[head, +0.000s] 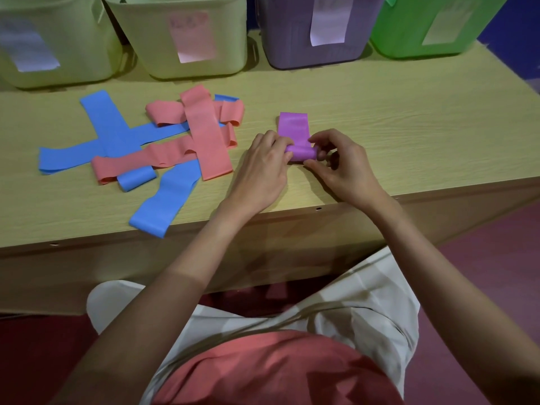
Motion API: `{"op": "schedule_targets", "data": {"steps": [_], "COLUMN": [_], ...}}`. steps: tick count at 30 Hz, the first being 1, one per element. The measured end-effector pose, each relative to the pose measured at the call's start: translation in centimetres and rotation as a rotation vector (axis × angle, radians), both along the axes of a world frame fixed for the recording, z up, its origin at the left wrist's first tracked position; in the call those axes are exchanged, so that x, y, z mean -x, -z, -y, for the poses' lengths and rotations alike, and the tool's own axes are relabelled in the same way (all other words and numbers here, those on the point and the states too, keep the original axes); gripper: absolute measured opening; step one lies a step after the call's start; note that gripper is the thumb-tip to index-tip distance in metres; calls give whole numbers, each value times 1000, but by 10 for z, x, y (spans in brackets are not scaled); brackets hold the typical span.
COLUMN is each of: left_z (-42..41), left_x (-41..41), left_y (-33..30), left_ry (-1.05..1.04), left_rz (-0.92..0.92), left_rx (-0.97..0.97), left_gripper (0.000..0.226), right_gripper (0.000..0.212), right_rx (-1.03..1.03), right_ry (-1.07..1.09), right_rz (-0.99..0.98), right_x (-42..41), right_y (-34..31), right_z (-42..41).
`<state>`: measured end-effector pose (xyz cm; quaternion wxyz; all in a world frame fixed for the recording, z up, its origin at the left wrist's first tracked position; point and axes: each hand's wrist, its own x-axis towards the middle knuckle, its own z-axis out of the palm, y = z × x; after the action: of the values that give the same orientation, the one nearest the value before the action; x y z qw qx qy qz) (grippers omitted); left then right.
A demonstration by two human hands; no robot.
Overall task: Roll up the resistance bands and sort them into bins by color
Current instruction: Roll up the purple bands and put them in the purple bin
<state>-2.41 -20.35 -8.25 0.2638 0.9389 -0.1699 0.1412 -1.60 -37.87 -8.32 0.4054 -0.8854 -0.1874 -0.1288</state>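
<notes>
Both hands pinch the purple band's point(293, 127) roll, left hand point(264, 168) and right hand point(340, 165) at opposite ends, flat tail running toward the purple bin point(292, 51) at upper middle.

1. You work on a table point(380, 118) with a pale wood-grain surface, matt.
2. You see bands of smooth, rubbery sheet with a soft sheen: purple band point(293, 130), pink bands point(207, 135), blue bands point(111, 127).
3. You face plastic bins point(187, 54), each bearing a paper label point(193, 36).
</notes>
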Motion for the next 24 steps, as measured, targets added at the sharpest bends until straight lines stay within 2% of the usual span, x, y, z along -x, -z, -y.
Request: {"op": "schedule_targets", "data": {"steps": [5,12,15,19,24], "left_z": [0,0,6,14,11], "left_x": [3,3,2,1,5], "left_y": [0,-8,-10,-11,-11], "left_ry": [-15,-8,-43,-82,-67], "left_rz": [49,209,217,161,193], "left_rx": [12,71,185,344,371], "left_gripper": [33,27,26,29,30], "right_gripper": [16,9,11,13,18], "right_rx": [-142,-365,-463,-513,-517], "right_ry": [-20,-59,-54,-41,-4], "right_rz": [-81,-229,-273,-224,-256], "right_x": [6,12,17,23,23], "right_y": [-5,-19,-26,-34,-34], "right_z": [-4,-9,-17,-24,-23]}}
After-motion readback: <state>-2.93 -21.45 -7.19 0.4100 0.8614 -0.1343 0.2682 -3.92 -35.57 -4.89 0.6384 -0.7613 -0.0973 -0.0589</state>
